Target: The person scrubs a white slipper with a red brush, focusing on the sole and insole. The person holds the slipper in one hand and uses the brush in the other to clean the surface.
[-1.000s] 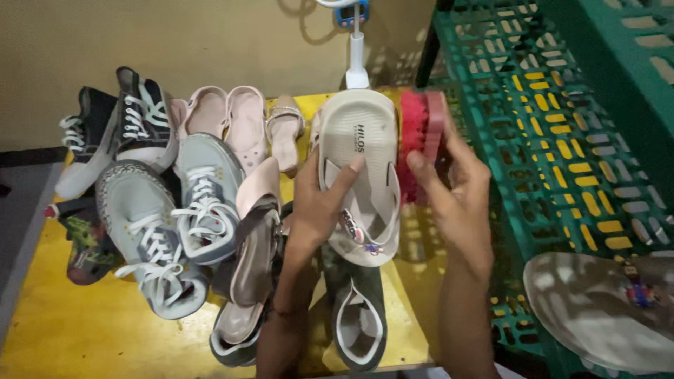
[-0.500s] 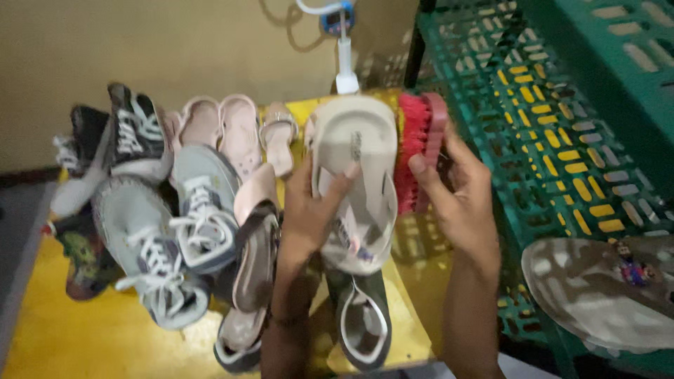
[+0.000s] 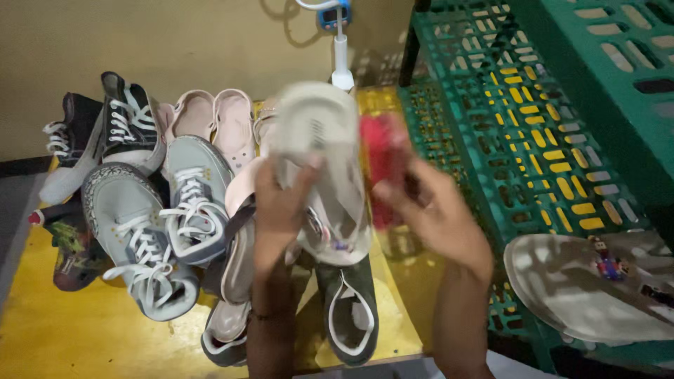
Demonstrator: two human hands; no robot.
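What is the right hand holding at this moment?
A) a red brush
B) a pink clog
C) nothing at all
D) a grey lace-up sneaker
A: the right hand grips a red brush beside the pale sandal that the left hand holds up, while the grey sneakers and pink clogs lie untouched on the yellow surface.

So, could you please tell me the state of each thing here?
Left hand: gripping the beige sandal.
Beige sandal: held up, blurred.
Right hand: gripping the red brush.
Red brush: held beside the sandal, blurred.
Grey sneakers: laced, lying on the yellow floor.
Green crate: lying on its side.
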